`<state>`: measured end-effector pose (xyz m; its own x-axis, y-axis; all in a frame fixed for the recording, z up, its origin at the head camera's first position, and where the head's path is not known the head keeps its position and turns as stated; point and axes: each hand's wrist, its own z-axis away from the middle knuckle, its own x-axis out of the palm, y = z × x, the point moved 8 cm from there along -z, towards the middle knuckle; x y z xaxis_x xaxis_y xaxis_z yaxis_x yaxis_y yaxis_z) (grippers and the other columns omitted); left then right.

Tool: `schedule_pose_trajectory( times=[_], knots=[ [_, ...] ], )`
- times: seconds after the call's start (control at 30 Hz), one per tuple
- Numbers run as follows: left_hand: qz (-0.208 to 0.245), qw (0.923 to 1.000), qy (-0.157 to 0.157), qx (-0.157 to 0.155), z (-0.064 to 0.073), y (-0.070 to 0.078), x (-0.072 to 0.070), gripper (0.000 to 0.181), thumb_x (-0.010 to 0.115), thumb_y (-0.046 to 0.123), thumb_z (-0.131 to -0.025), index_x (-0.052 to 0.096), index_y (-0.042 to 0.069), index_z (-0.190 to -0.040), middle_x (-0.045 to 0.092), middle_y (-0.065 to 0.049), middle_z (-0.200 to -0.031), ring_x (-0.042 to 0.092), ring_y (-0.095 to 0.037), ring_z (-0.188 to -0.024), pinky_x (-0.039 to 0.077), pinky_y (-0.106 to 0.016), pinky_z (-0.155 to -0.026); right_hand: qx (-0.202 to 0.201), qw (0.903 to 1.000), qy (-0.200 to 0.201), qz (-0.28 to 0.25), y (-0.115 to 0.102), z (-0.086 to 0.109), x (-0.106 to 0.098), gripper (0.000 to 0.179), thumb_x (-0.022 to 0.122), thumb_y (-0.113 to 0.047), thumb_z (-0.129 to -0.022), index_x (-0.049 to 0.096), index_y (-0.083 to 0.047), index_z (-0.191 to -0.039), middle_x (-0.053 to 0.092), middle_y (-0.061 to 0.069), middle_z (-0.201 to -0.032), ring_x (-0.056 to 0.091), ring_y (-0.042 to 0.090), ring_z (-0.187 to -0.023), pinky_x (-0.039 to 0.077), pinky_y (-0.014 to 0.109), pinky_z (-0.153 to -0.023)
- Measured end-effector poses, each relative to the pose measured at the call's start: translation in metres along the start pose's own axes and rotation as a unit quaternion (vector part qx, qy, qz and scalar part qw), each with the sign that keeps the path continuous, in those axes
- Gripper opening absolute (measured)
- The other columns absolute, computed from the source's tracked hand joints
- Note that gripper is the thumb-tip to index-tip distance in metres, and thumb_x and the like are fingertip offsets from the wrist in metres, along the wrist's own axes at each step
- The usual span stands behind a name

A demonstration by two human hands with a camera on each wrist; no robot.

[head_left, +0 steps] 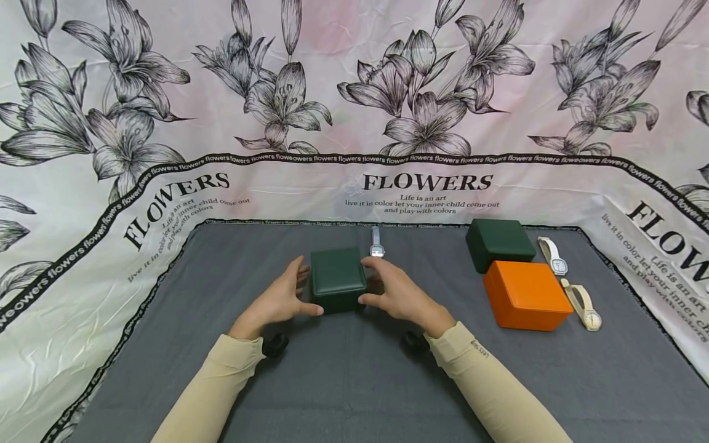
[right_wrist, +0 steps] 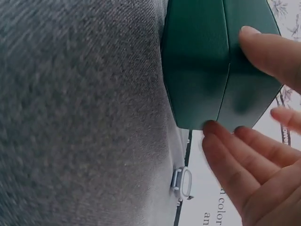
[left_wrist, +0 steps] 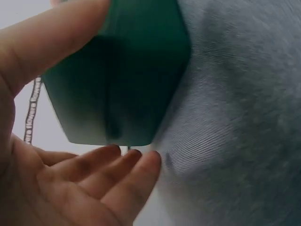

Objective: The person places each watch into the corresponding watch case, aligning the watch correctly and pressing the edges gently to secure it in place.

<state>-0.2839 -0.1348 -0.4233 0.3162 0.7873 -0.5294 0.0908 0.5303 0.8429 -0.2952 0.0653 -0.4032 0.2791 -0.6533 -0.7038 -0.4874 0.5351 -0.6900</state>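
Observation:
A dark green lidded box [head_left: 338, 277] stands closed on the grey cloth between both hands. At its left side is my left hand [head_left: 282, 295], thumb by the front lower edge. Its loosely bent fingers [left_wrist: 127, 174] come right up to the box's far edge, with a sliver of cloth showing beside them in the head view. My right hand [head_left: 401, 292] holds the opposite side, thumb [right_wrist: 270, 54] against the lid part and fingertips at the back edge. Just behind the box lies a silver watch [head_left: 377, 249], its strap pointing away.
To the right, a second green box [head_left: 501, 243] stands behind an orange box [head_left: 526, 295]. Beside them lie a white-strapped watch [head_left: 556, 258] and a cream-strapped watch [head_left: 584, 307]. A flower-printed sheet [head_left: 426, 123] rises behind the grey cloth [head_left: 349, 381].

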Motion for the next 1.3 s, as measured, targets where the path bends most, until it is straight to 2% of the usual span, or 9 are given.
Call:
schedule_pose_trajectory(
  times=[0.07,0.23,0.37,0.53,0.73,1.03,1.2,1.3],
  knots=[
    [0.011,0.9998,-0.011,0.009,-0.004,-0.002,0.003,0.119,0.085,0.013,-0.072,-0.002,0.007,-0.153,0.017,-0.017,-0.155,0.025,-0.033,-0.140,0.034,-0.048,-0.107,-0.018,0.9996,0.001,0.022,-0.001,-0.001,-0.001,0.064,0.078,-0.023,-0.081,0.046,-0.012,-0.135,0.049,0.004,-0.130,0.057,0.025,-0.113,0.050,0.038,-0.088],
    [0.018,0.9995,-0.017,0.019,-0.011,-0.004,0.008,0.119,0.086,0.010,-0.070,0.001,0.010,-0.153,0.014,-0.015,-0.156,0.022,-0.031,-0.142,0.034,-0.046,-0.107,-0.057,0.9966,-0.002,0.059,0.001,-0.004,-0.003,0.059,0.079,-0.028,-0.080,0.051,-0.013,-0.130,0.042,0.009,-0.142,0.047,0.029,-0.124,0.044,0.045,-0.095],
    [0.010,0.9996,-0.019,0.016,-0.015,-0.005,0.010,0.122,0.087,0.010,-0.068,0.000,0.010,-0.153,0.016,-0.015,-0.155,0.025,-0.032,-0.140,0.035,-0.047,-0.107,-0.061,0.9966,-0.025,0.049,0.003,-0.009,-0.003,0.058,0.079,-0.031,-0.080,0.051,-0.015,-0.128,0.033,0.012,-0.150,0.034,0.028,-0.136,0.038,0.049,-0.101],
    [0.005,0.9994,-0.021,0.025,-0.018,-0.006,0.010,0.124,0.088,0.011,-0.067,-0.001,0.012,-0.153,0.019,-0.015,-0.152,0.030,-0.034,-0.136,0.035,-0.049,-0.105,-0.053,0.9971,-0.055,0.005,0.009,-0.018,-0.001,0.058,0.082,-0.030,-0.076,0.049,-0.018,-0.121,0.026,0.009,-0.154,0.027,0.026,-0.140,0.033,0.051,-0.106],
    [0.011,0.9993,-0.020,0.029,-0.021,-0.009,0.010,0.124,0.089,0.011,-0.066,0.000,0.010,-0.152,0.020,-0.019,-0.149,0.036,-0.039,-0.130,0.038,-0.051,-0.102,-0.032,0.9961,-0.074,-0.036,0.013,-0.025,0.002,0.060,0.085,-0.030,-0.072,0.044,-0.022,-0.114,0.021,0.009,-0.156,0.027,0.027,-0.140,0.033,0.051,-0.103],
    [-0.010,0.9997,-0.011,0.020,-0.019,-0.010,0.008,0.123,0.090,0.012,-0.064,0.004,0.012,-0.152,0.026,-0.018,-0.147,0.042,-0.039,-0.126,0.042,-0.049,-0.099,-0.020,0.9962,-0.073,-0.045,0.017,-0.030,0.009,0.065,0.088,-0.030,-0.067,0.038,-0.022,-0.108,0.016,0.014,-0.157,0.023,0.029,-0.140,0.034,0.049,-0.099],
    [-0.011,0.9998,-0.009,0.015,-0.017,-0.010,0.008,0.123,0.090,0.012,-0.064,0.004,0.012,-0.151,0.025,-0.018,-0.147,0.041,-0.040,-0.127,0.041,-0.050,-0.099,-0.031,0.9971,-0.055,-0.041,0.016,-0.031,0.008,0.063,0.088,-0.029,-0.066,0.040,-0.022,-0.106,0.024,0.013,-0.154,0.031,0.028,-0.134,0.037,0.047,-0.096],
    [-0.013,0.9997,-0.010,0.018,-0.017,-0.009,0.008,0.123,0.090,0.013,-0.063,0.004,0.011,-0.151,0.025,-0.019,-0.147,0.040,-0.040,-0.127,0.040,-0.050,-0.100,-0.039,0.9976,-0.045,-0.035,0.015,-0.031,0.007,0.062,0.089,-0.030,-0.065,0.041,-0.023,-0.104,0.030,0.008,-0.151,0.036,0.025,-0.130,0.039,0.044,-0.093]
  ],
)
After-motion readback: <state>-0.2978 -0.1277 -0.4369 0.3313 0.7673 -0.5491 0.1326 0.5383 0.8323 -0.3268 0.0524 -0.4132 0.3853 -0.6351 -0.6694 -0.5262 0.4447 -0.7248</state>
